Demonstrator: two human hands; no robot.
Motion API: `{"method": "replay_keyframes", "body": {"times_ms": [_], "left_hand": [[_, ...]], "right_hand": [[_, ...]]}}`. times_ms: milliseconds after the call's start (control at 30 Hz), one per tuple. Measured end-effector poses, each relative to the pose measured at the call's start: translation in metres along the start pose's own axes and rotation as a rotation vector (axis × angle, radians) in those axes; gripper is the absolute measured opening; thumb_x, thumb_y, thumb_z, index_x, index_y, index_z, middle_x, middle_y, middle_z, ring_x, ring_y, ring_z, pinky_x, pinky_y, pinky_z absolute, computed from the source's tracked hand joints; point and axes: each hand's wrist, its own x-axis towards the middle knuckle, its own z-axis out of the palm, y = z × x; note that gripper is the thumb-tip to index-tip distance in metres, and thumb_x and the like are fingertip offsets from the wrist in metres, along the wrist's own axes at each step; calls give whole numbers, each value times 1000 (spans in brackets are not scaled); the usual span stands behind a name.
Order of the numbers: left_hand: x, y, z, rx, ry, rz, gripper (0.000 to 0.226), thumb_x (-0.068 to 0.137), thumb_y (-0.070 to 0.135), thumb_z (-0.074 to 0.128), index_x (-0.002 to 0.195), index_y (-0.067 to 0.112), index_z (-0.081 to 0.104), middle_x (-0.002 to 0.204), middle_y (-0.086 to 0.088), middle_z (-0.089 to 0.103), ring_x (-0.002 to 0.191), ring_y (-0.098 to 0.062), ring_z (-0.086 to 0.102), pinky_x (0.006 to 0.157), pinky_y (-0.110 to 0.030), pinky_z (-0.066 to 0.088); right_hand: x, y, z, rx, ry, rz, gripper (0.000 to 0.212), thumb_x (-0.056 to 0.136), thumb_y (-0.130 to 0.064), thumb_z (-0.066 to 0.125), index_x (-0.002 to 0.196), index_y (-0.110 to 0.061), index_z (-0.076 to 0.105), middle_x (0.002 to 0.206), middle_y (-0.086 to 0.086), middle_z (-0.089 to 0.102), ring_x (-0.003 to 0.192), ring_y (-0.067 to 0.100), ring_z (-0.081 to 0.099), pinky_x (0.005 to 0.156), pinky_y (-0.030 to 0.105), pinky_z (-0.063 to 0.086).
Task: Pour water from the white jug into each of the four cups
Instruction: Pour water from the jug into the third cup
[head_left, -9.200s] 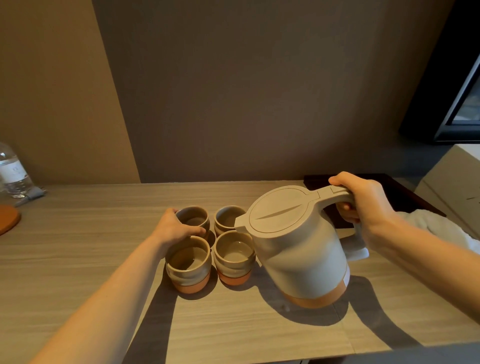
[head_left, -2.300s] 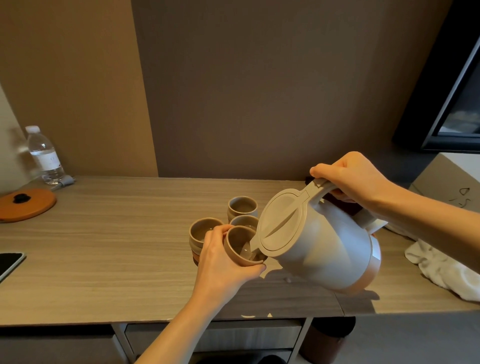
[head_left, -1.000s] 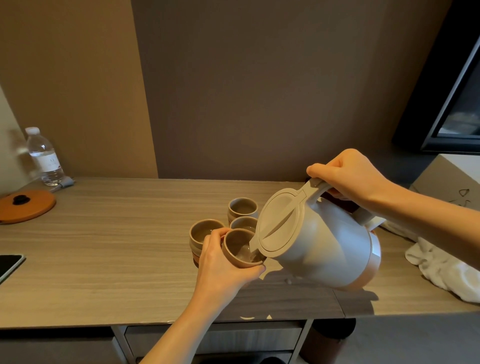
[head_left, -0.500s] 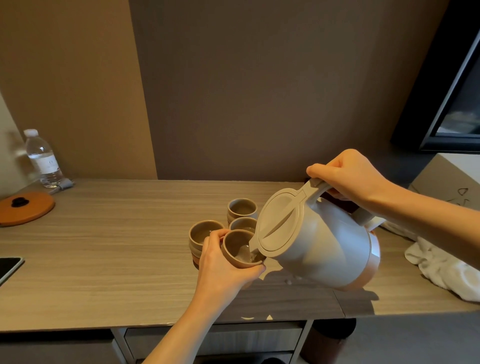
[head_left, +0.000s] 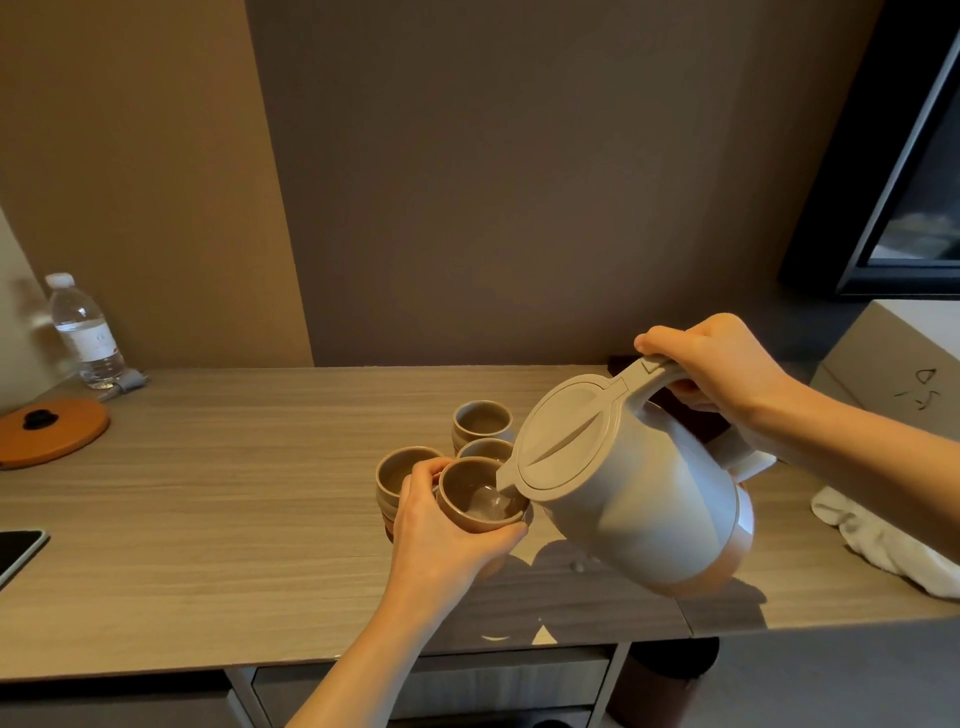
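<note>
Pale wood-grain worktop (head_left: 208, 519) under dim light, brown wall behind. Nearest, the left hand (head_left: 441, 535), grip closed around one brown cup (head_left: 480, 506), held clear of the worktop and tipped a little toward the spout. Inside that cup, a shining pool of water, fuller than two seconds back, when only a thin film showed at the bottom. Touching the cup's rim or just above it, cannot tell which, the spout of the white jug (head_left: 639, 499), lid shut, body leaned steeply left, base off the surface; hardly any change in tilt over the last second, so a slow, steady pour by the look of it. Below the jug, in its shadow, a small droplet (head_left: 576, 565) on the wood, probably a spill. Just behind the held cup, three more cups standing on the worktop: the left cup (head_left: 397, 470) partly hidden by the fingers, the middle cup (head_left: 485, 448) close under the jug's lid, the far cup (head_left: 480, 418) beyond it; contents too dark to judge. Higher and further, the right hand (head_left: 717, 364), grip wrapped tight on the jug's handle, thumb on top. Compared with nine seconds back, all four cups then down and the jug upright; now one filling in the air. Likely early in the task, with an easing back of the tilt due soon to avoid overflow. At the edges, a white cloth (head_left: 883, 540), an orange lid (head_left: 52, 431), a water bottle (head_left: 85, 332).
</note>
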Motion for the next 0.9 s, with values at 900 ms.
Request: {"method": "replay_keyframes", "body": {"times_ms": [900], "left_hand": [[132, 0, -32, -84, 190, -90, 81, 50, 43, 92, 116, 30, 45, 107, 10, 54, 100, -13, 53, 71, -28, 47]], "right_hand": [[12, 38, -8, 474, 161, 283, 31, 77, -39, 62, 57, -16, 60, 56, 1, 59, 60, 13, 53, 62, 29, 42]]}}
